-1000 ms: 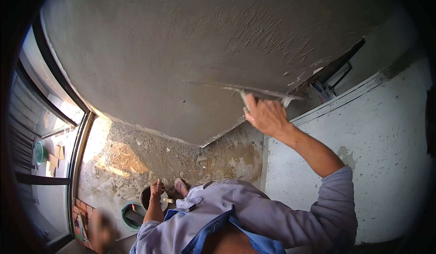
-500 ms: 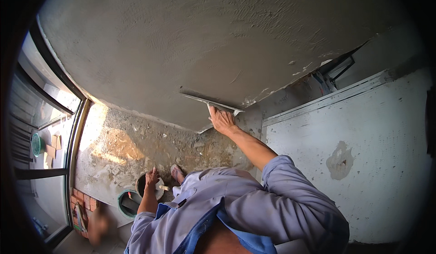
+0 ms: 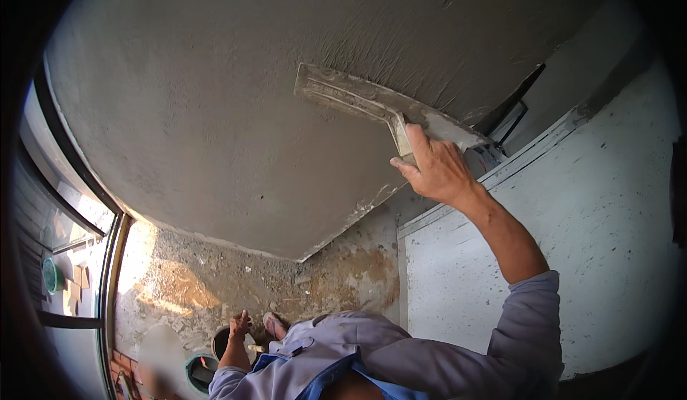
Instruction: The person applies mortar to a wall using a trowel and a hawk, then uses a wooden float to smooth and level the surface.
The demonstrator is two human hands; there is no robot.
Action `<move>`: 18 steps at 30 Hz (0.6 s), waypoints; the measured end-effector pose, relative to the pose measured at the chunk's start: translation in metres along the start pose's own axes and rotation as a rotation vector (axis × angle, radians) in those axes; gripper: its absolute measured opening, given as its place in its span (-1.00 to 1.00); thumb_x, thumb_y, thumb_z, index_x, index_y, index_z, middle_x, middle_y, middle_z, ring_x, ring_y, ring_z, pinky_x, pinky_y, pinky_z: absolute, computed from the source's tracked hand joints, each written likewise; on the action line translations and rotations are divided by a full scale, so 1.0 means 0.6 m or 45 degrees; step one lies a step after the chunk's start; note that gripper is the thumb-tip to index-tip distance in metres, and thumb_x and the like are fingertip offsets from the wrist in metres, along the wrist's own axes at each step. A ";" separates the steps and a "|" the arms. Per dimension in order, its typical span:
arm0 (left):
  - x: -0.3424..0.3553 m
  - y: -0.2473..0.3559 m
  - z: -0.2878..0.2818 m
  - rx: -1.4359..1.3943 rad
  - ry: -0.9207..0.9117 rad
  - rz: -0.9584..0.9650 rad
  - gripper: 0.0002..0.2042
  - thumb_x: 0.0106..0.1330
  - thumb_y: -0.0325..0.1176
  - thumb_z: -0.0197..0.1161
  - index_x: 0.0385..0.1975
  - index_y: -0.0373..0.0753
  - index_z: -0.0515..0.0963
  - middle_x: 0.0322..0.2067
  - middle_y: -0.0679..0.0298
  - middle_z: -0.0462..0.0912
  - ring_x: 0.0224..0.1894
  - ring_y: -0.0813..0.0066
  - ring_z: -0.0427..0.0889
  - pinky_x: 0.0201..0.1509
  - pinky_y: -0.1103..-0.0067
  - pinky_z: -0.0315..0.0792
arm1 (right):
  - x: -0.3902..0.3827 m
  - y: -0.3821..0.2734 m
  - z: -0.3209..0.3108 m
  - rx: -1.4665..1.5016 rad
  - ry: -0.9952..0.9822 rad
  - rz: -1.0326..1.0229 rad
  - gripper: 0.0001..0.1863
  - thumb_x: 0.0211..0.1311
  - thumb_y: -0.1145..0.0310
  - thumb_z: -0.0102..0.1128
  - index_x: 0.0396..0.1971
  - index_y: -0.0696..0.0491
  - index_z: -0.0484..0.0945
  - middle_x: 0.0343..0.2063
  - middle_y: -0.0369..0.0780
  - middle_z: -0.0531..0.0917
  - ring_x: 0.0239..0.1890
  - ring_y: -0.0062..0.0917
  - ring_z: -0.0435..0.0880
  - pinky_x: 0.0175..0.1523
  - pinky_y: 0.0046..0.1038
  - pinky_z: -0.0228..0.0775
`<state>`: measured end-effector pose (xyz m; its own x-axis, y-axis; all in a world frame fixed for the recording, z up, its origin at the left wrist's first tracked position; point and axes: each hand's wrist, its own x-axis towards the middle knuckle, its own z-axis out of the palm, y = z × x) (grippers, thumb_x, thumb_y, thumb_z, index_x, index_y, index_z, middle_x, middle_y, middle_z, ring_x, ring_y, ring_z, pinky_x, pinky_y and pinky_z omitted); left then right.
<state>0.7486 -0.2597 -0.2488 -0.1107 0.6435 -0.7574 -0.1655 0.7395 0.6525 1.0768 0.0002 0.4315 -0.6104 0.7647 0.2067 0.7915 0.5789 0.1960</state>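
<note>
My right hand [image 3: 445,167] is closed around the handle of a long flat plastering trowel [image 3: 343,98]. Its blade lies against the grey plastered wall [image 3: 207,114], with ridged plaster above it and smoother plaster below. At the lower left, my left hand [image 3: 240,325] hangs over a dark bucket [image 3: 220,343], fingers apart and nothing visible in them. A short light-coloured handle [image 3: 255,348] shows beside that bucket. Next to it stands a green-rimmed bucket [image 3: 190,380] with a dark flat thing inside, partly cut off from view by my sleeve.
A pale, spattered panel [image 3: 529,235] rises on the right. Dark-framed glazing [image 3: 107,278] borders the left, with red bricks [image 3: 127,368] at its foot. Rough, stained floor [image 3: 215,278] runs below the wall. My sandalled foot [image 3: 273,325] stands near the dark bucket.
My right hand has carried the trowel up and to the right across the wall, and the trowel's back now shows. My left hand remains over the dark bucket.
</note>
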 end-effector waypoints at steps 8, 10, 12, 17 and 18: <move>0.022 0.104 0.090 -0.136 -0.119 0.130 -0.52 0.34 0.07 0.19 -0.04 -0.27 0.56 -0.30 0.24 0.65 -0.34 0.43 0.64 -0.34 0.49 0.50 | 0.121 0.025 -0.296 -0.245 0.336 -0.184 -0.61 0.25 0.22 0.21 -0.14 0.22 0.36 -0.58 0.03 0.58 -0.53 -0.17 0.58 -0.30 -0.18 0.40; 0.017 0.100 0.088 -0.184 -0.107 0.136 -0.51 0.34 0.07 0.19 -0.04 -0.27 0.55 -0.28 0.22 0.64 -0.34 0.42 0.64 -0.33 0.49 0.50 | 0.133 0.034 -0.329 -0.404 0.463 -0.188 -0.53 0.30 0.11 0.15 -0.04 0.23 0.41 -0.35 0.03 0.61 -0.31 -0.23 0.61 -0.12 -0.23 0.41; 0.005 0.099 0.088 -0.224 -0.123 0.142 -0.49 0.33 0.08 0.18 -0.01 -0.29 0.53 -0.23 0.18 0.63 -0.32 0.39 0.64 -0.32 0.47 0.50 | 0.127 0.059 -0.370 -0.420 0.514 -0.097 -0.46 0.32 0.04 0.12 0.01 0.24 0.43 -0.21 -0.01 0.61 -0.21 -0.27 0.61 -0.05 -0.28 0.42; -0.020 0.020 0.046 -0.195 -0.034 0.085 -0.47 0.34 0.08 0.14 0.01 -0.32 0.51 -0.20 0.12 0.63 -0.30 0.30 0.65 -0.31 0.43 0.52 | 0.050 0.072 -0.434 -0.332 0.841 0.014 -0.55 0.32 0.07 0.09 -0.14 0.23 0.42 -0.43 -0.05 0.61 -0.36 -0.30 0.63 -0.18 -0.29 0.43; -0.033 0.000 0.028 -0.183 -0.026 0.047 -0.48 0.34 0.08 0.14 0.00 -0.31 0.51 -0.21 0.13 0.64 -0.30 0.29 0.65 -0.32 0.43 0.53 | 0.042 0.045 -0.408 -0.063 0.818 0.064 -0.55 0.32 0.07 0.10 -0.17 0.23 0.43 -0.45 -0.09 0.59 -0.37 -0.37 0.62 -0.20 -0.32 0.43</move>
<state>0.7672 -0.2688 -0.2334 -0.0997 0.6747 -0.7313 -0.3008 0.6802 0.6685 1.0755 -0.0341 0.6768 -0.4811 0.4599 0.7464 0.8268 0.5211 0.2118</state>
